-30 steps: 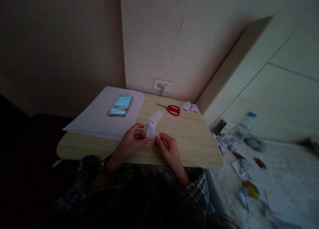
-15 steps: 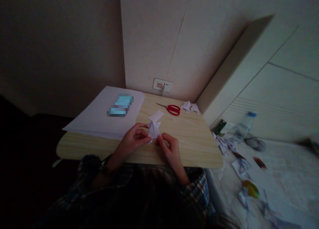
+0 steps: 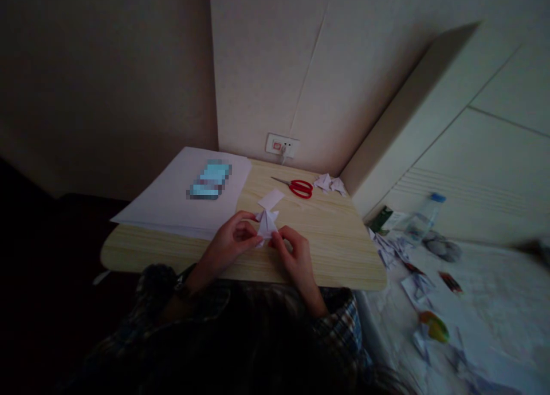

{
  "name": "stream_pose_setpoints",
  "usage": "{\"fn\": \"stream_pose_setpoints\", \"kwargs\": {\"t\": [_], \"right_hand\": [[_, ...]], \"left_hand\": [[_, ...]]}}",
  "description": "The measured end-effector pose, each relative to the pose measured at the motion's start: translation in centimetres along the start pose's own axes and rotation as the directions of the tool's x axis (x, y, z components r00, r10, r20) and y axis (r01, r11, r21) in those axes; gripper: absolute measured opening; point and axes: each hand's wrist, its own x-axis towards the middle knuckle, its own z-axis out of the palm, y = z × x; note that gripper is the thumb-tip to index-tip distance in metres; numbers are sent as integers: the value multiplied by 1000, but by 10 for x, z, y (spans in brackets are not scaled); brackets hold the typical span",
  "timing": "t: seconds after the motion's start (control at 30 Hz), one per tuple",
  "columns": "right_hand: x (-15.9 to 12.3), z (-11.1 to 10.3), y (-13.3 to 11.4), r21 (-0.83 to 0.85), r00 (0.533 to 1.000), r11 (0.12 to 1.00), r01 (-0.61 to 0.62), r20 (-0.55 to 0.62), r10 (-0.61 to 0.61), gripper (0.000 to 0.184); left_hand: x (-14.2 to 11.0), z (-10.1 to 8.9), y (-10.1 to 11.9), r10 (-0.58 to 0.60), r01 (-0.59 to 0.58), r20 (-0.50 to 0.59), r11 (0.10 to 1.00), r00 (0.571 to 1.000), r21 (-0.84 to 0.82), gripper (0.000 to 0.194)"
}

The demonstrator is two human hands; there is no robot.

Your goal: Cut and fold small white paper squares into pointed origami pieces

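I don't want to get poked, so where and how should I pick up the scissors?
Probably best by the red handles of the scissors, coming from the table's front right: the loops point right, while the thin metal blades point left.

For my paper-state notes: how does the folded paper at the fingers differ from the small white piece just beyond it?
The folded paper is pointed and creased; the small white piece looks flat and four-sided. Left hand and right hand hold the folded paper; the small white piece lies unheld. Both are white.
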Motion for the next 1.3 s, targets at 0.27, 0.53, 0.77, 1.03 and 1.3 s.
{"fn": "stream_pose_setpoints", "kwargs": {"t": [0.27, 0.53, 0.77, 1.03, 1.3], "right_hand": [[1, 3, 2, -54, 999, 998, -21, 28, 22, 28], [14, -43, 33, -237, 966, 940, -245, -142, 216, 31], [51, -121, 68, -444, 908, 805, -394, -321, 268, 35], [53, -110, 83, -642, 937, 684, -347, -208, 280, 33], [78, -113, 85, -792, 931, 539, -287, -99, 351, 33]], "left_hand": [[1, -2, 3, 15, -15, -57, 1000, 998, 2, 39], [2, -3, 0, -10, 10, -54, 1000, 999, 8, 33], [5, -5, -8, -7, 8, -58, 1000, 998, 11, 30], [7, -5, -9, -25, 26, -46, 999, 999, 18, 29], [5, -5, -9, -15, 16, -22, 999, 1000, 28, 27]]}}
